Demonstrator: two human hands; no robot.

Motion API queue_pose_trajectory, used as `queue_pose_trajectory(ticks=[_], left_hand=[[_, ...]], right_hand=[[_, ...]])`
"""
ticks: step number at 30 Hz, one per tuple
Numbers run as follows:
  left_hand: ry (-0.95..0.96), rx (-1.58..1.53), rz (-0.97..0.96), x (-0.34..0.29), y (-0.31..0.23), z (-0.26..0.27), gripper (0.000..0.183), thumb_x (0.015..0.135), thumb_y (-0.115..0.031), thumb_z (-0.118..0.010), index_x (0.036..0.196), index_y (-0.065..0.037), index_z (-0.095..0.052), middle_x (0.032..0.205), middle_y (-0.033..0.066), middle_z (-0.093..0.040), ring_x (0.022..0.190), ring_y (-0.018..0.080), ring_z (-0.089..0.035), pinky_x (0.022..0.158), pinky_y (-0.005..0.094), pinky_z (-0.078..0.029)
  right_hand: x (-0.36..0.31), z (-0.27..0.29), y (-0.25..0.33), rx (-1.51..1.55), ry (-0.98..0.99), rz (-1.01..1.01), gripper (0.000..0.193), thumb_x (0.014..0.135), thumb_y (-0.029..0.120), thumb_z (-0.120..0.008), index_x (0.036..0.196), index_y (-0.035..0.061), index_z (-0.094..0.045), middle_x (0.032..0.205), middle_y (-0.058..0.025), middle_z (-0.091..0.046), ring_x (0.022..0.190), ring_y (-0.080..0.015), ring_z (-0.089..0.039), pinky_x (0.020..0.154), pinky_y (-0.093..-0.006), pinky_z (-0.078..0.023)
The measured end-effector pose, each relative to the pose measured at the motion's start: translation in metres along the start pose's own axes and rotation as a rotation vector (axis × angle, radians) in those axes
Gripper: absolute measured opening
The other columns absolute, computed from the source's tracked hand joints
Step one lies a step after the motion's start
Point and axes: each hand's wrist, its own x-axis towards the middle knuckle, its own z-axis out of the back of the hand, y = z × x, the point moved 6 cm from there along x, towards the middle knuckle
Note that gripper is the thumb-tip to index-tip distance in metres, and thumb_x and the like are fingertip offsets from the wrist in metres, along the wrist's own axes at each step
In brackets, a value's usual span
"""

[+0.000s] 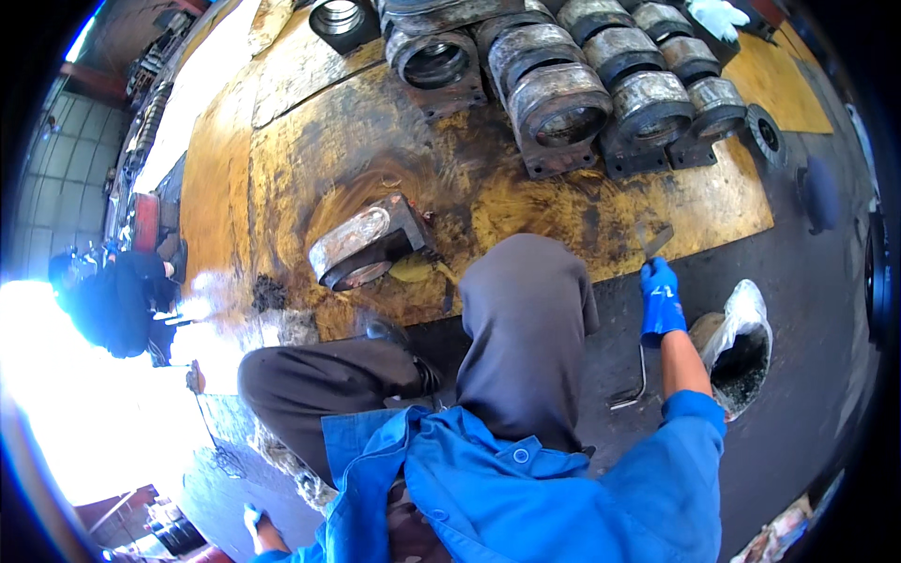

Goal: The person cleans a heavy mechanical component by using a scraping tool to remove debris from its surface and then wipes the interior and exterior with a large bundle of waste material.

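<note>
My right hand [661,293], in a blue rubber glove, is closed around a scraper with a flat blade [657,241]. The blade points away from me, over the near right edge of a stained yellow-brown board [526,202]. My left hand [251,518], also gloved in blue, is low at the far left, away from the parts; its fingers are too small to make out. On the board, left of my knee, a worn ring-shaped metal housing [361,239] lies on its side, apart from both hands. A bent metal rod [641,371] shows below my right hand.
Rows of similar metal housings [563,108] stand at the back of the board. A container lined with a white bag [751,310] sits beside my right forearm. A dark round part [766,134] lies at the back right. Another person [113,300] is at the left, in glare.
</note>
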Motion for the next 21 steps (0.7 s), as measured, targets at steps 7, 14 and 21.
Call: queue_pose_trajectory(ticks=[7,14,21], left_hand=[[-0.323,-0.135,-0.307,0.028,-0.075,0.109,0.054,0.097,-0.035,-0.070,0.134,0.003,-0.060,0.120,0.0084,-0.069,0.109,0.0196,-0.063,0.102,0.0314,-0.047],[-0.518,-0.207,-0.599,0.161,-0.150,0.157,0.057,0.098,-0.036,-0.071,0.137,0.005,-0.059,0.122,0.0085,-0.069,0.111,0.0192,-0.063,0.105,0.0312,-0.046],[-0.361,-0.111,-0.717,0.179,-0.244,-0.048,0.067,0.087,-0.040,-0.077,0.140,-0.003,-0.059,0.126,0.0183,-0.069,0.117,0.0259,-0.066,0.104,0.0368,-0.049]], right_hand=[[-0.017,0.154,0.107,1.363,0.045,0.066,0.030,0.101,0.018,-0.065,0.125,0.0017,-0.059,0.127,-0.0214,-0.068,0.111,-0.0319,-0.071,0.089,-0.0444,-0.059],[-0.087,0.314,0.229,1.368,0.055,0.516,0.064,0.108,0.040,-0.047,0.158,0.0023,-0.036,0.120,-0.0185,-0.071,0.101,-0.0313,-0.072,0.092,-0.0459,-0.057],[-0.124,0.261,0.379,0.706,0.213,0.454,0.060,0.103,0.035,-0.059,0.150,-0.0002,-0.046,0.094,-0.0113,-0.074,0.073,-0.0180,-0.070,0.069,-0.0298,-0.056]])
